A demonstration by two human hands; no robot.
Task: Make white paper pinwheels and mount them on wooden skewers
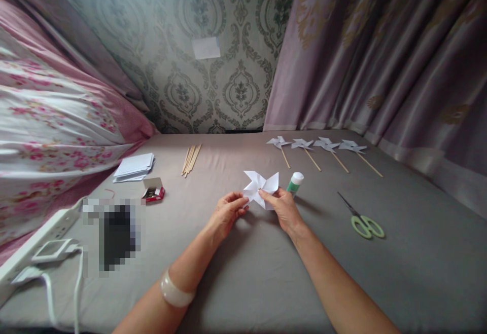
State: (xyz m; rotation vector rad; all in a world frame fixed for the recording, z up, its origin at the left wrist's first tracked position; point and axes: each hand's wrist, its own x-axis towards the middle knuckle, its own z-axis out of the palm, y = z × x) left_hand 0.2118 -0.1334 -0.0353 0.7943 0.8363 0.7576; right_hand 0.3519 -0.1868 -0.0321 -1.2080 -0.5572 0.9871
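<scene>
Between my two hands is a white paper pinwheel (pixel 261 184), held just above the grey cloth with no stick seen on it. My left hand (pixel 230 211) pinches its lower left blade between thumb and fingers. On the right side, my right hand (pixel 282 206) grips the paper, its thumb pressed near the centre, where a small pin head seems to show. Just behind my right hand stands a glue stick (pixel 295 184) with a white cap and green label. Green-handled scissors (pixel 361 220) lie farther right, their blades pointing away to the left.
Several finished pinwheels on sticks (pixel 327 145) lie in a row at the back right. Loose wooden sticks (pixel 191 159), a stack of white paper (pixel 134 167) and a small red box (pixel 153 192) of metal bits lie left. A power strip (pixel 57 230) with cables edges the left side.
</scene>
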